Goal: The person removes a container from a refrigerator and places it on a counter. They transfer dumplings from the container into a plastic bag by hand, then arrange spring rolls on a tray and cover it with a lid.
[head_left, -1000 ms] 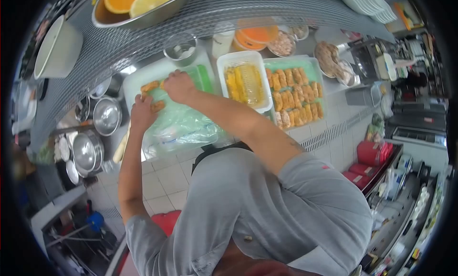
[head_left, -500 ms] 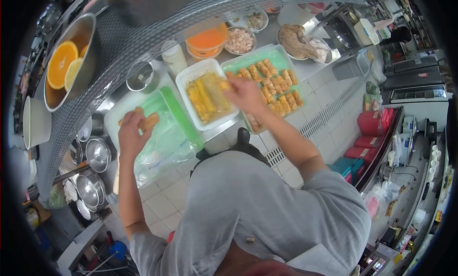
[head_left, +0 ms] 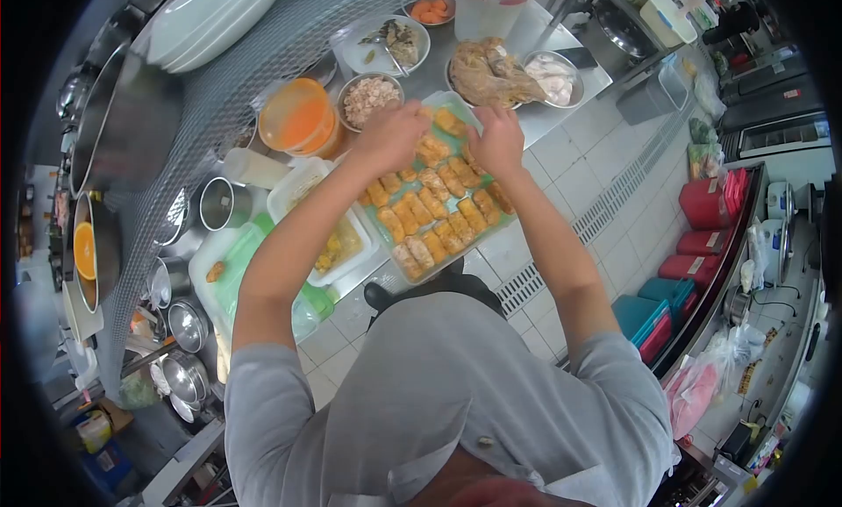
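A green tray (head_left: 364, 217) of golden-brown rolls (head_left: 434, 182) lies in front of me, the rolls set in rows. Over its far left part is my left hand (head_left: 392, 139), fingers closed and bent toward the rolls. My right hand (head_left: 498, 140) is at the tray's far right edge, its fingers pinched together. What either hand holds, if anything, is hidden by the fingers. Left of the rolls, partly under my left forearm, stands a white container (head_left: 361, 260) with yellow strips (head_left: 338, 244) in it. A single browned piece (head_left: 216, 271) lies on the board with green plastic (head_left: 241, 261).
Behind the tray are a bowl of pinkish chopped food (head_left: 370, 99), an orange tub (head_left: 298, 117), a plate with a spoon (head_left: 360, 55), and a large brown piece of meat (head_left: 491, 73). A mesh shelf (head_left: 228, 77) runs along the left above the counter.
My left hand has moved right from the green plastic to the rolls. My right hand has left the yellow strips for the tray's far side. The view has shifted right.
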Demonstrator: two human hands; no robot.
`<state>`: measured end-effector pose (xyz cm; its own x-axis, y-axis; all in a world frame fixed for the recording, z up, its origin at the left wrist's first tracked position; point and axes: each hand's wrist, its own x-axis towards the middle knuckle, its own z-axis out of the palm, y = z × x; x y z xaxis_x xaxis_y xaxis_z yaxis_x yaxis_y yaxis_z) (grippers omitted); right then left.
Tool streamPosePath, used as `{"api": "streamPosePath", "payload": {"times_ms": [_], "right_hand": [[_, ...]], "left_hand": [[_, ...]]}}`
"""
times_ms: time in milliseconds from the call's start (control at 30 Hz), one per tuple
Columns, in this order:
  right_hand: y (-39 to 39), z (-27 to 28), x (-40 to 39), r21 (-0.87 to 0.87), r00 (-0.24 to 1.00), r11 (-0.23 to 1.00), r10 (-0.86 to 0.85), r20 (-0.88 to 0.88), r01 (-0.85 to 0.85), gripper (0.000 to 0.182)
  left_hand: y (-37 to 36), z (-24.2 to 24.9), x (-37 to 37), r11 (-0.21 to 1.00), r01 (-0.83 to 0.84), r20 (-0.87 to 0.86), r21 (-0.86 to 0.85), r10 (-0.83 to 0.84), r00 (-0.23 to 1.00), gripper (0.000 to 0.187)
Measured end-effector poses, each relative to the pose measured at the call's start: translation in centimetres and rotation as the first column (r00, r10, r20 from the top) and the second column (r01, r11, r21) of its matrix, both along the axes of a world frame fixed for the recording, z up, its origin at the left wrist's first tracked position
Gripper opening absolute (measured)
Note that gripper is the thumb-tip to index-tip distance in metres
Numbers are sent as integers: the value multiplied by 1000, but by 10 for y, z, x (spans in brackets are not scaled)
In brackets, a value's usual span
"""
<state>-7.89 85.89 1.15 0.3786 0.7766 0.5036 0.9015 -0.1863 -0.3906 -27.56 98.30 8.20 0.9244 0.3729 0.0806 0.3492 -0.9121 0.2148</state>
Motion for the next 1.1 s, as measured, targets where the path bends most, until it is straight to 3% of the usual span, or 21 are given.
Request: {"api": "streamPosePath", "payload": {"times_ms": [100, 167, 300, 367, 467, 567, 667, 700, 767, 900, 1000, 1100], "right_hand": [[-24, 0, 7, -28, 993, 1000, 4, -121, -8, 29], [-33, 0, 14, -17, 984, 999, 32, -176, -36, 29], [-32, -3, 19, -7, 986, 996, 87, -141, -88, 29], [-20, -10, 19, 68, 985, 985, 160, -66, -156, 26], [0, -12, 10, -51, 961, 960, 273, -36, -275, 22], [8, -8, 5, -334, 962, 904, 272, -38, -269, 21], [3, 6, 2, -299, 974, 931, 175, -144, -211, 26], [-1, 4, 2, -207, 975, 959, 166, -149, -195, 28], [-10, 1, 5, -19, 976, 988, 149, -160, -154, 31], [-28, 5, 12, -80, 958, 993, 64, -280, -90, 34], [-36, 0, 19, -77, 963, 992, 80, -256, -103, 34], [-37, -2, 18, -75, 965, 988, 116, -236, -137, 32]], "left_hand": [[-3, -10, 39, 997, 69, -176, 18, -65, 982, 22], [-1, -23, 54, 993, 117, -200, -11, -117, 973, 21], [3, -26, 68, 990, 125, -281, -69, -139, 949, 22], [7, -26, 66, 990, 100, -207, -104, -120, 971, 24], [23, -26, 53, 990, 41, -76, -133, -52, 996, 28], [37, -16, 43, 990, -95, -37, -108, 91, 995, 28], [40, -13, 47, 982, -162, 80, -98, 170, 982, 29], [40, -14, 54, 981, -167, 139, -99, 180, 974, 30], [38, -21, 75, 991, -127, 85, -51, 131, 988, 27], [21, -51, 105, 990, -109, 79, -86, 116, 990, 31], [12, -25, 88, 955, -240, 0, -176, 243, 970, 35], [10, -28, 69, 940, -307, -208, -147, 274, 939, 53]]}}
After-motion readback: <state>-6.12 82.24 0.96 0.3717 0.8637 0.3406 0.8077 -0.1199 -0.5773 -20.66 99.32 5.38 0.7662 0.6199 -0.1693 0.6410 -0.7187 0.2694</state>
